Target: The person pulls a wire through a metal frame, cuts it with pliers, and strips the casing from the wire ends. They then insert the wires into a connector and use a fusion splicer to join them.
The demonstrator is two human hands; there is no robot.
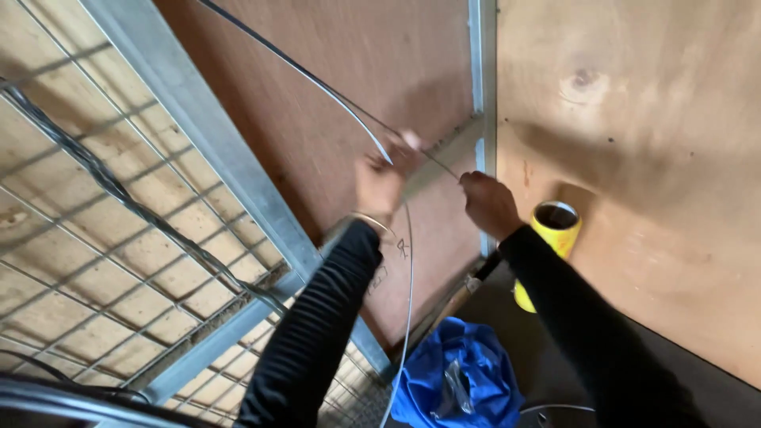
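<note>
Against the plywood panel (357, 87), left hand (379, 184) and right hand (489, 204), fingers of both closed on thin wire (317, 79)

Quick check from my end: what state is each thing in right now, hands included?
Left hand: raised to the plywood panel, fingers pinched shut on the wire.
Right hand: closed on the wire's other end.
Wire: thin, curved, running up from the hands and looping down.
Yellow can: tilted, top open.
Blue bag: crumpled, lying below.
Mesh panel: leaning, metal-framed.
</note>
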